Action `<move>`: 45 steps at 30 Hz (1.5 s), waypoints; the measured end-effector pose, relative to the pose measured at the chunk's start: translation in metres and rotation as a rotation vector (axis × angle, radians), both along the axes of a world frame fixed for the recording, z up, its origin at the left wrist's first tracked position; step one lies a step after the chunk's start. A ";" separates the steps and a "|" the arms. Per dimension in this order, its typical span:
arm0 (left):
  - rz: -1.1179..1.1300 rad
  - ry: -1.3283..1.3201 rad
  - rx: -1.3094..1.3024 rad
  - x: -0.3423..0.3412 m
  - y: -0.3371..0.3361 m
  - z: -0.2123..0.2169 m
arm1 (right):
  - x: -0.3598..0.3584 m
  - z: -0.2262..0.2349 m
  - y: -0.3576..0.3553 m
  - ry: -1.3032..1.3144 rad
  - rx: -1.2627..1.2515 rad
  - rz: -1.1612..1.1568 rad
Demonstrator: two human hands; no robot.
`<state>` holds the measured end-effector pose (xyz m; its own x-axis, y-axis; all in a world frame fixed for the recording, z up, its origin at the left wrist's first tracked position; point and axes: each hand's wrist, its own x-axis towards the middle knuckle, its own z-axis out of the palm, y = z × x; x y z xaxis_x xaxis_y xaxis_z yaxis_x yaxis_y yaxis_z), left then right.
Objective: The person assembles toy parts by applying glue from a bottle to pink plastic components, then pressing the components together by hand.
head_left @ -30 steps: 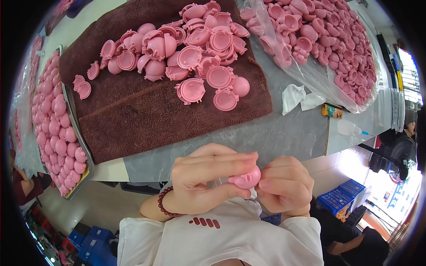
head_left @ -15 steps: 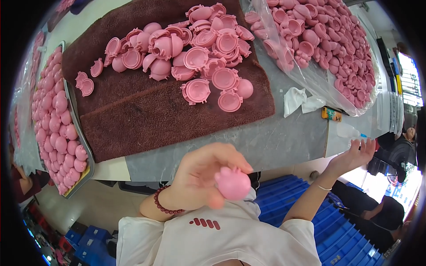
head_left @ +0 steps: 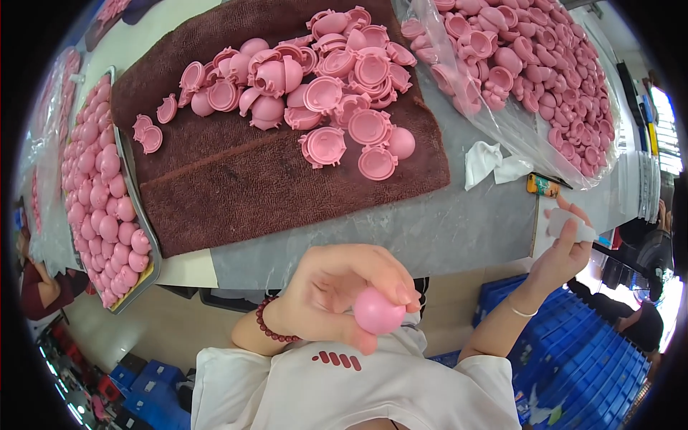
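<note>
The left hand [head_left: 333,288] pinches a pink ball [head_left: 380,311] between thumb and fingers; it looks light, stiff and slippery, best held around its middle. At two o'clock from it, the right hand [head_left: 562,259] grips a whitish bottle [head_left: 558,223], probably soft-walled, wanting gentle pressure. At eleven o'clock, pink shells [head_left: 323,147] lie on a brown towel [head_left: 301,197].

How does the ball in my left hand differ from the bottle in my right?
The pink ball is round; the squeeze bottle is elongated, with a blue tip. The ball is opaque pink; the bottle is whitish. Both are held, by the left hand and right hand respectively.
</note>
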<state>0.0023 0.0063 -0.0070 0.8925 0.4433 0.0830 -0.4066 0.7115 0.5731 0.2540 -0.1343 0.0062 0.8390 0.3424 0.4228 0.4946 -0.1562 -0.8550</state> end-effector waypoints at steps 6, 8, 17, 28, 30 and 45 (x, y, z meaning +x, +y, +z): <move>0.088 -0.070 0.153 0.003 0.001 -0.007 | -0.038 -0.002 0.017 0.077 -0.028 0.396; 0.110 -0.140 0.194 0.003 0.002 -0.008 | -0.047 -0.002 0.027 0.118 0.047 0.423; 0.395 0.076 0.732 -0.002 0.008 0.001 | -0.049 -0.011 0.036 0.255 0.001 0.556; 0.342 0.042 0.746 -0.002 0.010 -0.002 | -0.055 -0.010 0.036 0.261 -0.010 0.534; 0.342 0.077 0.747 -0.003 0.009 -0.001 | -0.055 -0.009 0.035 0.262 -0.011 0.525; 0.552 0.193 1.009 -0.002 0.010 0.003 | -0.053 -0.011 0.033 0.252 -0.005 0.549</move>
